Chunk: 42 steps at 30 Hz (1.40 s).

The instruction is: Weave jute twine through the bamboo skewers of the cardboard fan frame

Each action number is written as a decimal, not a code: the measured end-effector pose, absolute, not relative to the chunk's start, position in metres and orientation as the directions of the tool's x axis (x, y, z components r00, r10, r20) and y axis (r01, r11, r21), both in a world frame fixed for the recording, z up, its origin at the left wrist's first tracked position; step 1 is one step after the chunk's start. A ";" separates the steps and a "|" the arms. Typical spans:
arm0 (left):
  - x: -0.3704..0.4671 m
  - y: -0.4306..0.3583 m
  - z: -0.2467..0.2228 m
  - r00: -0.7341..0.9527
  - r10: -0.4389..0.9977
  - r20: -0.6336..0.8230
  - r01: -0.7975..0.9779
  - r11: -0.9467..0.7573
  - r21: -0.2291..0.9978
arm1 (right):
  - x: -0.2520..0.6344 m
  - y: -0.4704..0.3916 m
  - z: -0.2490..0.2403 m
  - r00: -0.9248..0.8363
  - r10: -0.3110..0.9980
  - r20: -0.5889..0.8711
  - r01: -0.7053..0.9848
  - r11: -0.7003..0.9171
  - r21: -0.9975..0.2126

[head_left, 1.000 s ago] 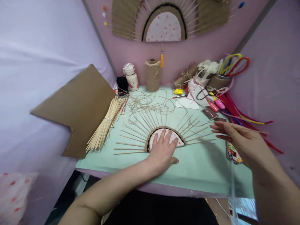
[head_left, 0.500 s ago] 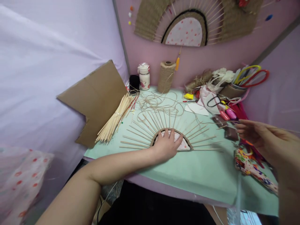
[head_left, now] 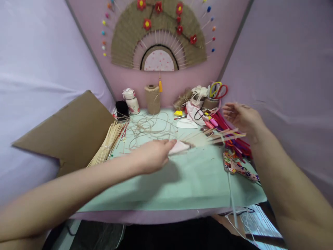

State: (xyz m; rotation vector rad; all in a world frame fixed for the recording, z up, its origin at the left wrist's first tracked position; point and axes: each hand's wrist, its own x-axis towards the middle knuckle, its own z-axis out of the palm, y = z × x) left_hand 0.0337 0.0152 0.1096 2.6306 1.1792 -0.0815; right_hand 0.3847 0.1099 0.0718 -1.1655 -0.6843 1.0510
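My left hand (head_left: 156, 156) grips the near edge of a half-round fan frame (head_left: 179, 148), which has a pale panel and thin sticks spreading out from it. The frame is tilted up off the table, and its sticks (head_left: 221, 136) are blurred toward the right. My right hand (head_left: 243, 117) is raised at the right with curled fingers. A thin strand (head_left: 256, 103) that looks like twine shows at its fingertips. Loose twine (head_left: 142, 127) lies tangled behind the frame, near a twine spool (head_left: 152, 100).
A bundle of sticks (head_left: 106, 146) and a cardboard sheet (head_left: 65, 132) lie left. A bottle (head_left: 131, 102) stands at the back. Scissors (head_left: 221, 92) stand in a cup at the back right, above markers and a flowered glue gun (head_left: 238, 166). A finished fan (head_left: 125, 45) hangs on the wall.
My left hand was spread flat on the fan frame; now it grips the frame and has tilted it off the table. My right hand is raised, and the camera view has shifted.
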 end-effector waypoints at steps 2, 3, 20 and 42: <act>0.025 0.039 0.166 0.639 0.746 -0.190 0.739 -0.525 0.423 | 0.386 0.110 0.069 0.420 0.901 -0.110 -0.333 0.040 -0.942; 0.019 0.051 0.193 0.582 0.793 -0.182 0.726 -0.406 0.555 | 0.387 0.110 0.068 0.437 0.891 -0.119 -0.349 0.046 -0.936; -0.047 0.084 0.105 -0.079 0.984 -0.162 -0.681 0.066 0.730 | 0.386 0.108 0.018 0.320 0.942 -0.103 -0.313 0.003 -0.950; -0.079 0.029 0.087 0.026 0.826 -0.563 -0.562 0.478 0.675 | 0.183 0.180 0.043 0.062 0.980 0.188 0.145 0.177 -0.973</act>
